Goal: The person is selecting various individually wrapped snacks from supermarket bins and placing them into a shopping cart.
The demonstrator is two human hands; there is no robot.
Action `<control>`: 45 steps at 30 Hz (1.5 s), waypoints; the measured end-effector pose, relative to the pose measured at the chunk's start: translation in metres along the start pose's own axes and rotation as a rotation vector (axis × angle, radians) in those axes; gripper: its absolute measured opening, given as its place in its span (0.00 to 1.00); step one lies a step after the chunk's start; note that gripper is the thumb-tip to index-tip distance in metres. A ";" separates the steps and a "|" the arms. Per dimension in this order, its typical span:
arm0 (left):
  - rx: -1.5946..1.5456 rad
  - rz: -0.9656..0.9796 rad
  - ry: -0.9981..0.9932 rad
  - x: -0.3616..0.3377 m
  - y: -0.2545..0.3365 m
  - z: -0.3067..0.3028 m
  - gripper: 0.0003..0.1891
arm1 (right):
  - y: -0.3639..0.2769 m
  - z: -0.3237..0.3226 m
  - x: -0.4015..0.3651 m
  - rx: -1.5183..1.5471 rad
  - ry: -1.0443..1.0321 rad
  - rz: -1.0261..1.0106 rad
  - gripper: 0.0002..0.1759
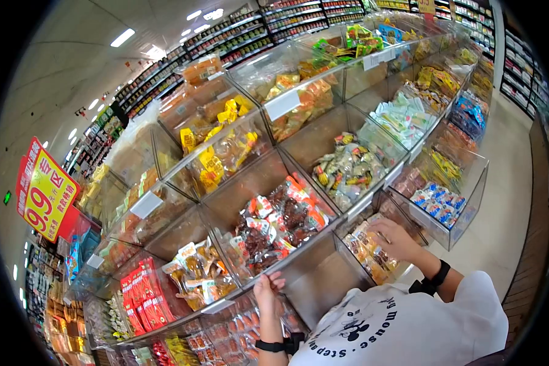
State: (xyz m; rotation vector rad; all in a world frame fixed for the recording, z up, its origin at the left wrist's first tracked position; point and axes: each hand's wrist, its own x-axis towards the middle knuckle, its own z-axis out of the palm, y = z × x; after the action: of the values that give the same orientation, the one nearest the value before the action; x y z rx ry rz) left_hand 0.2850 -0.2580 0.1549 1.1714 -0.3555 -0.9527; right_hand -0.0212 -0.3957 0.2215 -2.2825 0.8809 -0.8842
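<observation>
My right hand [399, 240] reaches over a low front bin of small packaged snacks [372, 250], its fingers apart and slightly bent, with fingertips right at the packs. By the front rim of the bins, my left hand [268, 294] is raised with loosely curled, parted fingers and nothing in it. Just beyond the left hand lies a bin of dark snacks in red-and-white clear packs [274, 222]. To its left are brown vacuum-packed snacks [200, 274]. Between the two hands sits a bare-bottomed bin compartment [323, 280].
Tiered clear bins rise ahead, holding silvery packs [348, 168], pale green packs [402, 119] and yellow-labelled bags [216, 158]. A clear box of blue-and-white packs [439, 204] juts out at right. Red packets [146, 299] and a price sign [46, 189] are at left.
</observation>
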 end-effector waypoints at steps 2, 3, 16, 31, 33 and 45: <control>0.036 -0.084 -0.089 0.006 0.000 -0.012 0.14 | 0.010 -0.005 -0.018 0.002 -0.034 0.098 0.12; 0.066 -0.111 -0.122 0.008 0.000 -0.014 0.15 | 0.018 -0.002 -0.024 -0.019 -0.087 0.119 0.12; 0.405 -0.655 -0.349 -0.132 -0.100 -0.103 0.20 | 0.034 -0.005 -0.104 -0.395 -0.403 0.282 0.17; 0.575 -0.545 0.406 -0.316 -0.205 -0.126 0.16 | 0.074 -0.002 -0.181 -0.272 -0.702 0.237 0.14; 0.854 -0.504 0.514 -0.363 -0.237 -0.127 0.18 | 0.114 0.001 -0.201 -0.088 -0.667 0.208 0.13; 2.269 -0.143 0.665 -0.520 -0.360 -0.043 0.11 | 0.412 -0.114 -0.487 -0.540 -1.098 0.564 0.16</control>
State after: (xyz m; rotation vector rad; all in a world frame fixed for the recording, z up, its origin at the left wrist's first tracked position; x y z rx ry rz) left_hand -0.1463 0.1508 -0.0659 3.4025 -0.8087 0.2776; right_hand -0.5381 -0.3341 -0.1645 -2.2041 1.1497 0.8858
